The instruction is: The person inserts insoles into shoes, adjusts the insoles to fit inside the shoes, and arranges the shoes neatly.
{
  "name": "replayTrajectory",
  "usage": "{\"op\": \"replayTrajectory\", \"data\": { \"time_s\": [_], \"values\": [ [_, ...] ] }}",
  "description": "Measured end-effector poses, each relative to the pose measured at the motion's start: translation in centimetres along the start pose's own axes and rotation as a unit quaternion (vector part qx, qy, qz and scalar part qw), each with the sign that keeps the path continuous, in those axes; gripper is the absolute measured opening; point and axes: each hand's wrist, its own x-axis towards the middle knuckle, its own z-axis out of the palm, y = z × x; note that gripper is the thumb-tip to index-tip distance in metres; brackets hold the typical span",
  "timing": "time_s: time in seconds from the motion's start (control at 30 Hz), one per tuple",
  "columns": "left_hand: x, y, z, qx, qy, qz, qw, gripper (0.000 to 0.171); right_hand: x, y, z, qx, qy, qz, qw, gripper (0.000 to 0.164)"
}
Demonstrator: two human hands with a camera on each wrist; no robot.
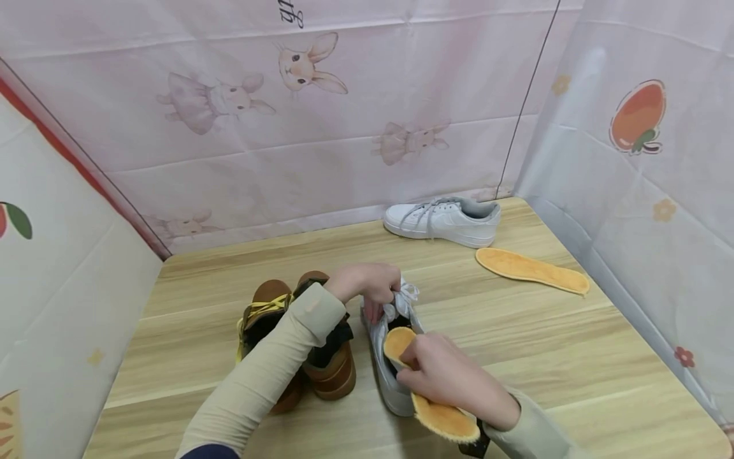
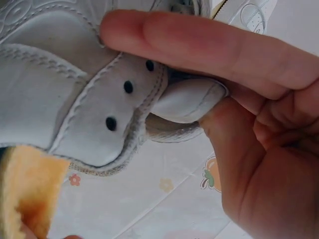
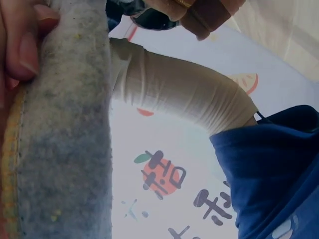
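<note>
My left hand [image 1: 373, 284] pinches the tongue [image 2: 192, 101] of a white sneaker [image 1: 394, 396] between thumb and fingers, at the lace end. One straight finger lies along the sneaker's outer side in the left wrist view. Above the shoe's opening, my right hand [image 1: 453, 376] grips a fuzzy yellow-orange insole [image 1: 446, 422] near its middle. The insole's front end [image 1: 397, 343] lies over the opening, and its other end sticks out towards me. In the right wrist view its underside [image 3: 70, 144] is grey and felt-like. How far its tip reaches inside is hard to tell.
A pair of brown shoes [image 1: 335, 376] with yellow laces stands left of the sneaker, partly behind my left sleeve. Another white sneaker [image 1: 447, 220] sits at the back of the wooden table [image 1: 195, 287]. A second insole [image 1: 530, 269] lies at the right. Printed cloth walls surround the table.
</note>
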Motion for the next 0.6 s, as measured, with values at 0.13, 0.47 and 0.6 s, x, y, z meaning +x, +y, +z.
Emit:
{"op": "replayTrajectory", "data": {
  "time_s": [0.13, 0.47, 0.6],
  "values": [
    [0.2, -0.1, 0.1, 0.016, 0.008, 0.005, 0.9998, 0.045, 0.7, 0.2, 0.4, 0.0, 0.009, 0.0, 1.0, 0.038],
    [0.3, -0.3, 0.1, 0.051, 0.018, 0.023, 0.9983, 0.046, 4.2, 1.5, 2.4, -0.068, 0.09, 0.027, 0.993, 0.037],
    [0.3, -0.2, 0.1, 0.043, 0.014, 0.023, 0.9987, 0.047, 5.2, 1.9, 3.3, -0.097, 0.128, 0.035, 0.986, 0.032]
  ]
}}
